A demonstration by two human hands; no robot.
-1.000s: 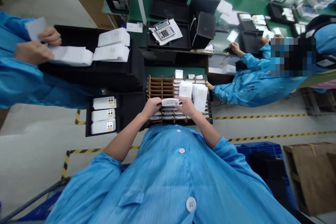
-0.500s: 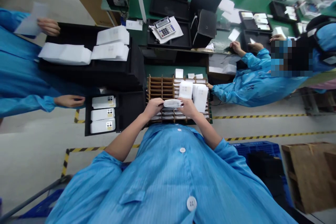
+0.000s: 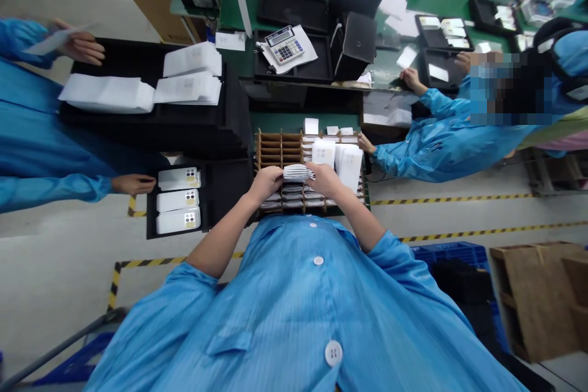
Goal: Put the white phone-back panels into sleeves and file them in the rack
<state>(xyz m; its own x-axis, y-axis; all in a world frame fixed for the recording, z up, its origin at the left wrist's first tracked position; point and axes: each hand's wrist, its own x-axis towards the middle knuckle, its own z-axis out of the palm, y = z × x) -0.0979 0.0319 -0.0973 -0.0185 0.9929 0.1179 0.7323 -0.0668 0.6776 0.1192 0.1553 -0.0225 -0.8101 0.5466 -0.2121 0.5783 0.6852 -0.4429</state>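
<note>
Between my two hands is a small stack of white sleeves (image 3: 297, 173), seen edge-on, perhaps with phones inside. My left hand (image 3: 268, 184) grips its left end, and my right hand (image 3: 325, 180) grips the right end. Both hands are over a cardboard divider box (image 3: 281, 135). Compartments nearest me hold several similar white stacks, while those at the far left show only brown dividers. White sleeved pieces (image 3: 349, 165) with a faint camera pattern lie on top of the box, just right of my right hand.
Left of the box, a black tray (image 3: 225, 187) holds white phone-like pieces (image 3: 178, 199). A co-worker's hand (image 3: 133, 184) is beside it. Stacks of white sleeves (image 3: 108, 95) lie on black trays behind. A calculator (image 3: 285, 46) sits ahead. Another co-worker's hand (image 3: 366, 143) touches the box's right side.
The stack in my hands has shifted slightly away from me over the box. The left co-worker's lower hand has moved right, towards the phone tray.
</note>
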